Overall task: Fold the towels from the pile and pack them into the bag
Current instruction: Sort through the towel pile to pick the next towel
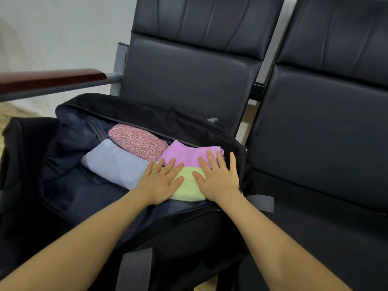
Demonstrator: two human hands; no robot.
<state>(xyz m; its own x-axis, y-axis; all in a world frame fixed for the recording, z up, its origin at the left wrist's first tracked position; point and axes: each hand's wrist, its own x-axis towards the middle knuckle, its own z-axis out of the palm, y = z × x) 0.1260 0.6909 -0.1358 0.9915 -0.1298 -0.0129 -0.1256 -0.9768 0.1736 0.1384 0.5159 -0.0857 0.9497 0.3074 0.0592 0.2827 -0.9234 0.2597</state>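
Fingers point(174, 164) of both hands lie straight and spread, gripping nothing, pressing the yellow-green towel point(189, 189) flat inside the open bag point(69, 185) (beside three folded others); packing step underway, next probably fetching another towel

A row of linked seats point(189, 76) filled most of the view, upholstered in dark, slightly glossy padded material with stitched vertical seams on the upper backrest panels. A second seat point(327, 127) of the same kind stood directly to the right, separated from the first by a narrow gap exposing a grey metal frame member point(279, 38). At the left, a reddish-brown wooden armrest point(52, 77) sat on a grey metal support bar point(63, 89). Behind the seats rose a plain off-white wall point(52, 32). A strip of light, beige floor point(12, 114) showed at the far left. Lighting was soft and even.
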